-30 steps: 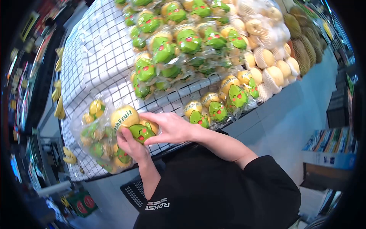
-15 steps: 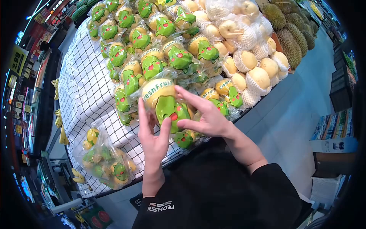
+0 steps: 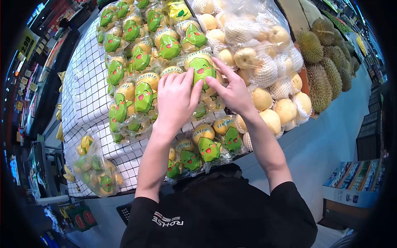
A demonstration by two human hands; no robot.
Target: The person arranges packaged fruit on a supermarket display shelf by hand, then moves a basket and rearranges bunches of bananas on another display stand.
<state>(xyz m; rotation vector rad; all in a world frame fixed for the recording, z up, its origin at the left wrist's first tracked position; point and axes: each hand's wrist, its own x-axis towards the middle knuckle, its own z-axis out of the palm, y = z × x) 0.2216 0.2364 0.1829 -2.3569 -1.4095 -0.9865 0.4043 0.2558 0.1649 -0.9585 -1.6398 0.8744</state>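
A round yellow fruit in a clear bag printed with a green cartoon face and "FreshFruit" lettering, the bagged fruit, sits among rows of the same kind on the stand. My left hand presses thumb and index finger against its left side, the other fingers lying over neighbouring bagged fruit. On the other side, my right hand curls index finger and thumb around its right edge. Closer to my body lies a short front row of bagged fruit. The underside of the held one is hidden.
Pale fruit in foam nets fills the stand's right part, with a plastic bag of pears on top. Durians are stacked beyond. A filled fruit bag lies at the left front on the checked cloth.
Both hands have carried the bagged fruit away from my body, from above the front row up to the stacked rows. The view has shifted, with more durians showing.
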